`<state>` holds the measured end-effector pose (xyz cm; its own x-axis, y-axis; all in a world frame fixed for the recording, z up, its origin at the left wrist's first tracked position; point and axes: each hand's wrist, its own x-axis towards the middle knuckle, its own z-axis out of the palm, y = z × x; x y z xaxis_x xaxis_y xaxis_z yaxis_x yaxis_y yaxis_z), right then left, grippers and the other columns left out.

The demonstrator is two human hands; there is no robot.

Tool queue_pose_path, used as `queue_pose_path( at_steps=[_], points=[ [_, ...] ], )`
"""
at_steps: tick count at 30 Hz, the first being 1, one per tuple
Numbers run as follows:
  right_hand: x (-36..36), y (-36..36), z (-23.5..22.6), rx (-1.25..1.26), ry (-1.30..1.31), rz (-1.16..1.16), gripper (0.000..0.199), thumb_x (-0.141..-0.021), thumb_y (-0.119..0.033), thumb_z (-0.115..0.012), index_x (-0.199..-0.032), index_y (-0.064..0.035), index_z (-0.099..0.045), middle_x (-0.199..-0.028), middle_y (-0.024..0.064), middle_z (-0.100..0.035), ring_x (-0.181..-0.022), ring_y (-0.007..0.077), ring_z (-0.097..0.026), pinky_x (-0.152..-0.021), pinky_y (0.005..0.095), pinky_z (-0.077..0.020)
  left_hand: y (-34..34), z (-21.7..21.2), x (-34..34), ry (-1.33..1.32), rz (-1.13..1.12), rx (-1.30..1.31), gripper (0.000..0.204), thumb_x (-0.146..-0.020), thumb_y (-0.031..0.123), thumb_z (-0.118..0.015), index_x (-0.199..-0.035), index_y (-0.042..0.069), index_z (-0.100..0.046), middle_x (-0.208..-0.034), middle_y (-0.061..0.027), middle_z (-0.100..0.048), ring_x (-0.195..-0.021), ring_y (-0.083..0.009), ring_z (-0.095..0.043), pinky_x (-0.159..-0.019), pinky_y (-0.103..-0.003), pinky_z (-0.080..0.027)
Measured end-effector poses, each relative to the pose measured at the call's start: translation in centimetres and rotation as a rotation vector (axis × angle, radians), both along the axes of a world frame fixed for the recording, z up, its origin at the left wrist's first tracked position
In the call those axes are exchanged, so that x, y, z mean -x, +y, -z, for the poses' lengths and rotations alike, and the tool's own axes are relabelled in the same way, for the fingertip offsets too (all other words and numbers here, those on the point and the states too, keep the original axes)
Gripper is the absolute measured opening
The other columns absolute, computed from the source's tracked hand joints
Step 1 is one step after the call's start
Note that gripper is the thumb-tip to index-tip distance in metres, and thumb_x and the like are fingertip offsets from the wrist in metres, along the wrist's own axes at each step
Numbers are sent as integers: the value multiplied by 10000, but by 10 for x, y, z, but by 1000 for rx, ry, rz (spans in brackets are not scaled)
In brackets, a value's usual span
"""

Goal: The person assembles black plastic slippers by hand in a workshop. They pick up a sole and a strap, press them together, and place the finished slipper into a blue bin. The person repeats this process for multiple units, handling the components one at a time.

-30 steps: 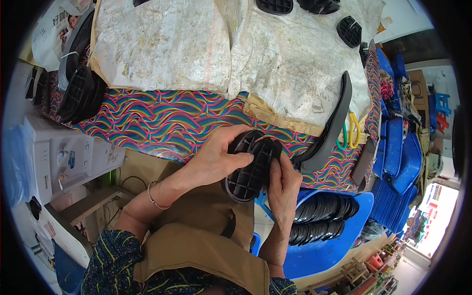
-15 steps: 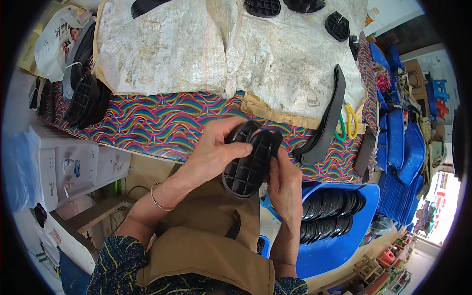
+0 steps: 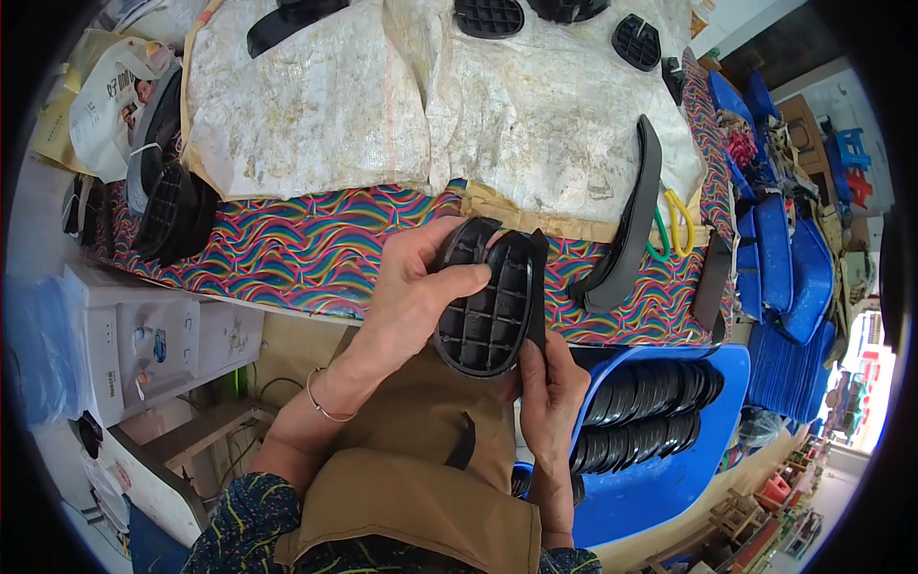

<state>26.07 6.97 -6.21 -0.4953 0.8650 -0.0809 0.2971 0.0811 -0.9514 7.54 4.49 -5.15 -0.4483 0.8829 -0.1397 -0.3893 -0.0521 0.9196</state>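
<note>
Both hands, left hand (image 3: 411, 287) and right hand (image 3: 550, 383), are clamped on 1 black ribbed sole (image 3: 488, 306) held above the tabletop (image 3: 287, 249) edge. A curved black strip (image 3: 626, 230) and scissors (image 3: 674, 225) lie just beyond; a blue bin (image 3: 660, 478) of soles sits below right.

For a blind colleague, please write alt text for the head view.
Both hands, left hand and right hand, hold a black ribbed plastic sole piece above a colourful wavy-patterned table. A blue bin of similar pieces stands at the right.

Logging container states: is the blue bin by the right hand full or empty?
Partly full: the blue bin holds rows of stacked black oval pieces, blue wall bare below them.
</note>
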Motion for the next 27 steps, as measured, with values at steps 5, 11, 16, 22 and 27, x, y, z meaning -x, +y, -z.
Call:
queue_pose_path(
  at_steps=[5, 11, 16, 22, 27],
  points=[
    [1, -9, -5, 95, 9, 33, 196, -1034, -106, -492, -1115, 24, -615, -660, 20, -611, -502, 54, -539, -455, 201, -396, -1, 0, -1, -11, -15, 6, 308, -814, 0, -635, -1117, -54, -656, -948, -57, -700, -807, -89, -642, -738, -242, -518],
    [2, -14, -9, 33, 6, 58, 178, -1023, -92, -499, -1100, 20, -613, -677, 31, -633, -492, 57, -529, -451, 215, -401, -1, -4, 0, 111, -38, 22, 298, -799, 30, -650, -1087, -46, -663, -930, -37, -687, -808, -88, -624, -738, -242, -502],
    [-5, -14, 28, -372, 24, 106, 252, -947, -22, -534, -1195, 22, -559, -682, 115, -600, -549, 210, -598, -534, 350, -491, 15, 3, -13, 157, -85, 12, 376, -738, 70, -671, -1102, -21, -654, -950, -29, -653, -847, -120, -603, -788, -257, -481],
    [7, -4, 36, -140, 214, 165, 348, -933, -31, -498, -1275, 34, -502, -722, 180, -604, -687, 305, -658, -642, 394, -515, 32, 25, -10, 69, -199, -3, 330, -796, 18, -650, -1121, -43, -640, -974, -76, -661, -786, -163, -642, -714, -281, -554],
    [-5, 0, 27, -142, 259, 193, 404, -930, -63, -529, -1316, 47, -474, -852, 242, -641, -809, 336, -686, -711, 399, -525, 34, 15, -37, 106, -181, -85, 350, -842, 64, -633, -1170, -55, -605, -995, -104, -651, -768, -178, -650, -655, -293, -559]
  ],
)
